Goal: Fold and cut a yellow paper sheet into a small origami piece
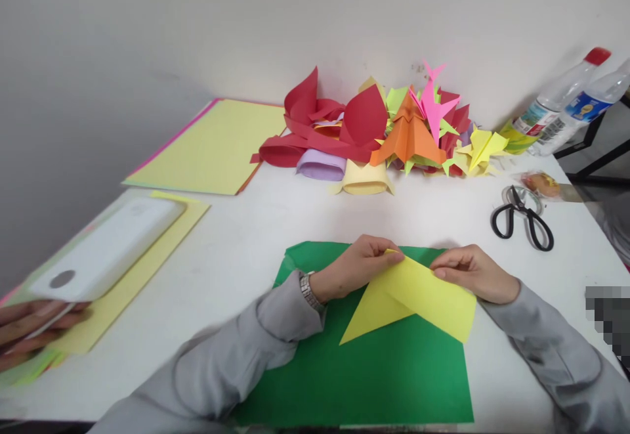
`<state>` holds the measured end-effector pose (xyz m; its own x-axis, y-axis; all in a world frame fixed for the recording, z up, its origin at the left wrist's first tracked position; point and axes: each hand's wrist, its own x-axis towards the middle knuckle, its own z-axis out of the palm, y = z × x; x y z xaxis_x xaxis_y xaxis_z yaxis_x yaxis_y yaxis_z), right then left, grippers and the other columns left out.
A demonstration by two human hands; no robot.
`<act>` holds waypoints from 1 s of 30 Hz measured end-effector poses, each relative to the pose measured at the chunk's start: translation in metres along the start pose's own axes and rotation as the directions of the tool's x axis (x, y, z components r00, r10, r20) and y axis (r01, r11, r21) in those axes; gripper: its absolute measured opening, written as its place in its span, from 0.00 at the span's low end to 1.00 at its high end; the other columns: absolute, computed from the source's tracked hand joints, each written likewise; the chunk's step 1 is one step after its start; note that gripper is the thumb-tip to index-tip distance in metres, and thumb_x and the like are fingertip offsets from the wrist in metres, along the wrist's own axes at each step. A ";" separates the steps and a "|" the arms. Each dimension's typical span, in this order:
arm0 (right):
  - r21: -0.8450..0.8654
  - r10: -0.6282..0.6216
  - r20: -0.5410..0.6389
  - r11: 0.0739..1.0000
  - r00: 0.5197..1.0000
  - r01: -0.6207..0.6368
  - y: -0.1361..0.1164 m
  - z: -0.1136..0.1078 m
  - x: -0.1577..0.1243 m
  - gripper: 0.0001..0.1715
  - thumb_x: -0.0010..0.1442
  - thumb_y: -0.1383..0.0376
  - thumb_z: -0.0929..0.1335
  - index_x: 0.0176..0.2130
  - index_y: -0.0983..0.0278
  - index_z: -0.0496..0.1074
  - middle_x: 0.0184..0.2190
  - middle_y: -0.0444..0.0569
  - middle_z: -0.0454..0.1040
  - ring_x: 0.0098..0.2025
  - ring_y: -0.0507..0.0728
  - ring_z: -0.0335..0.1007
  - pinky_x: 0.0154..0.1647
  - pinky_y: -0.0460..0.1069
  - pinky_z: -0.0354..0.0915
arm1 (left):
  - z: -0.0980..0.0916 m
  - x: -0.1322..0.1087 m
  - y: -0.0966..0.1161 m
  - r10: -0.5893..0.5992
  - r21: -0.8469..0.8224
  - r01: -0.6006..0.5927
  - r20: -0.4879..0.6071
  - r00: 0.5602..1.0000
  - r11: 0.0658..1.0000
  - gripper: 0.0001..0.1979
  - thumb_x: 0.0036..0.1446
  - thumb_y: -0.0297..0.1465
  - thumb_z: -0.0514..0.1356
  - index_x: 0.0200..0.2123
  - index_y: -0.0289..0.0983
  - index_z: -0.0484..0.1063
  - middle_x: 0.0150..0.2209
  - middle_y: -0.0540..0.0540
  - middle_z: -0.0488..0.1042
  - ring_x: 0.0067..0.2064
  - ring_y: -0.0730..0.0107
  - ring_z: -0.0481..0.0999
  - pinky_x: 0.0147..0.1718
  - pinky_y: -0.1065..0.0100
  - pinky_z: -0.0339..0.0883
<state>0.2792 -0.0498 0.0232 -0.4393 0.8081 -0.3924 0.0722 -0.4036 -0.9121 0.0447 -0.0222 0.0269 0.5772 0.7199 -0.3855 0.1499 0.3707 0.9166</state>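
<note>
A yellow paper, partly folded into a pointed shape, lies on a green sheet at the front of the white table. My left hand pinches the yellow paper's top corner, fingers closed on the fold. My right hand presses its fingers together on the paper's upper right edge. Both arms wear grey sleeves, and a watch sits on my left wrist.
A heap of folded coloured paper shapes lies at the back. Yellow sheets lie back left. Black scissors and two plastic bottles are at the right. Another person's hand holds a white device at the left.
</note>
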 end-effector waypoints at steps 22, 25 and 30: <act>-0.170 0.023 0.051 0.985 0.998 -0.014 0.006 0.014 -0.001 0.22 0.52 0.50 0.70 0.28 0.68 0.75 0.18 0.43 0.70 0.17 0.47 0.60 0.18 0.43 0.56 | 0.015 0.004 -0.005 0.058 0.165 -0.072 0.084 0.995 0.984 0.15 0.52 0.40 0.59 0.29 0.31 0.76 0.21 0.50 0.69 0.23 0.77 0.63 0.21 0.74 0.54; -0.138 0.027 0.017 0.990 0.999 -0.025 0.007 0.014 -0.001 0.21 0.51 0.51 0.71 0.27 0.67 0.75 0.17 0.43 0.71 0.17 0.46 0.60 0.17 0.43 0.56 | 0.014 0.004 -0.005 0.037 0.098 -0.046 0.086 0.996 0.994 0.17 0.51 0.41 0.60 0.28 0.31 0.75 0.21 0.50 0.68 0.23 0.76 0.63 0.21 0.73 0.55; -0.104 0.013 -0.008 0.994 1.000 -0.014 0.006 0.015 -0.001 0.18 0.50 0.54 0.72 0.25 0.67 0.75 0.17 0.43 0.72 0.16 0.46 0.60 0.16 0.43 0.57 | 0.013 0.004 -0.005 0.044 -0.017 -0.042 0.094 0.995 0.999 0.18 0.52 0.43 0.60 0.21 0.33 0.70 0.18 0.53 0.61 0.21 0.78 0.58 0.19 0.73 0.52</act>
<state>0.2669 -0.0590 0.0201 -0.4310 0.8061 -0.4054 0.1711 -0.3681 -0.9139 0.0570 -0.0291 0.0219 0.6558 0.6774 -0.3333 0.1119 0.3495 0.9302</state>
